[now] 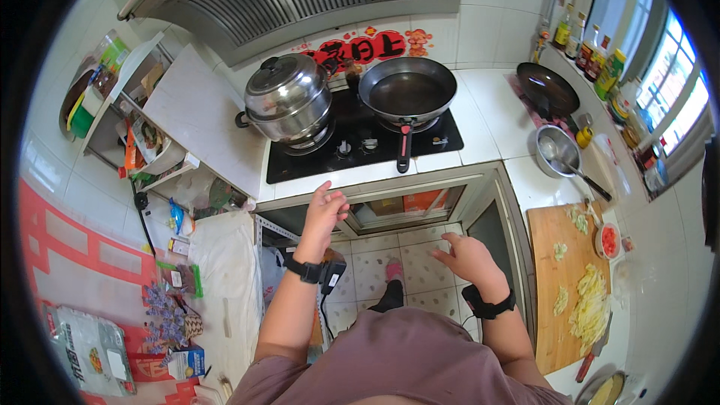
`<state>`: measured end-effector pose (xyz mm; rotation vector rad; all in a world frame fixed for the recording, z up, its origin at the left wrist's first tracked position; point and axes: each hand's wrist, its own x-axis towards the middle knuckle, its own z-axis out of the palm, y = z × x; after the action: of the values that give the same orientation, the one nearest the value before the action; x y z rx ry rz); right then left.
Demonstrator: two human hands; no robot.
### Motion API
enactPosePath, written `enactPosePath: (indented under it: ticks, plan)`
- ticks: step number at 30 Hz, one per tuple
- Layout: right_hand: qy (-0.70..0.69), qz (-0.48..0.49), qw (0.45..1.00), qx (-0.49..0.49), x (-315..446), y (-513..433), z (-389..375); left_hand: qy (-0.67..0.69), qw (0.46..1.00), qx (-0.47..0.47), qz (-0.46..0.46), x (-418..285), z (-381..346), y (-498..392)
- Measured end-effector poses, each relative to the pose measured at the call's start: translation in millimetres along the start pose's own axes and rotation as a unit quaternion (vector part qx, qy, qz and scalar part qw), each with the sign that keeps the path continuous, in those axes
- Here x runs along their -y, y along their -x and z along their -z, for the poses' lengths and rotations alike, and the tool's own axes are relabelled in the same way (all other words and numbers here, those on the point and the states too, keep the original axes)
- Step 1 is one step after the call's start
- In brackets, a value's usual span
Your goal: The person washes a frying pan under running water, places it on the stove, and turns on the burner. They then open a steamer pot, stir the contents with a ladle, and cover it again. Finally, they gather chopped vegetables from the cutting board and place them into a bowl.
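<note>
My left hand [326, 215] is raised before the counter's front edge, fingers loosely apart and nothing in it. My right hand [469, 256] hangs over the floor to the right, also holding nothing. Both wrists wear black straps. Beyond them, a lidded steel steamer pot [289, 101] stands on the left burner of the black gas cooktop [360, 149]. A frying pan [408, 90] sits on the right burner, its handle towards me. At the right, a wooden cutting board [548, 281] bears shredded cabbage [590, 306] and small piles of chopped ingredients; a bowl of red pieces [608, 240] is at its edge.
A steel saucepan [558, 151] and a dark wok [548, 90] rest on the right counter, below bottles [610, 74] on the sill. A knife [596, 346] lies beside the board. Shelves [194, 118] and a cloth-covered surface [225, 270] stand left. The range hood [309, 0] overhangs the cooktop.
</note>
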<state>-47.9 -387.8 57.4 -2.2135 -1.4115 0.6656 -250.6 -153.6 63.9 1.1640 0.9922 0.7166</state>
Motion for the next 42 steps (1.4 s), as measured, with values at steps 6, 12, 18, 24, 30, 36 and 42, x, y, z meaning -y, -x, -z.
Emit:
enactPosePath:
  ticks: [6, 12, 18, 24, 30, 36, 42]
  plan:
    - [-0.017, -0.017, 1.0, -0.014, -12, -12, 12, -0.258, 0.964, -0.027, -0.058, 47, 26, -116]
    - [-0.029, -0.066, 0.996, -0.049, -31, -35, 28, -0.469, 0.869, -0.067, -0.14, 79, 34, -243]
    - [-0.032, -0.114, 0.991, -0.057, -45, -79, 39, -0.568, 0.812, -0.056, -0.12, 89, 18, -304]
    - [-0.033, -0.137, 0.987, -0.075, -45, -128, 55, -0.63, 0.775, -0.039, -0.041, 91, 10, -343]
    - [-0.033, -0.14, 0.986, -0.082, -41, -162, 62, -0.659, 0.745, 0.101, -0.026, 115, 41, -391]
    - [-0.015, -0.102, 0.989, -0.106, -35, -189, 60, -0.418, 0.899, 0.053, 0.116, 149, 48, -398]
    - [-0.03, -0.117, 0.989, -0.085, -26, -208, 65, -0.094, 0.933, -0.08, 0.338, 156, 32, -388]
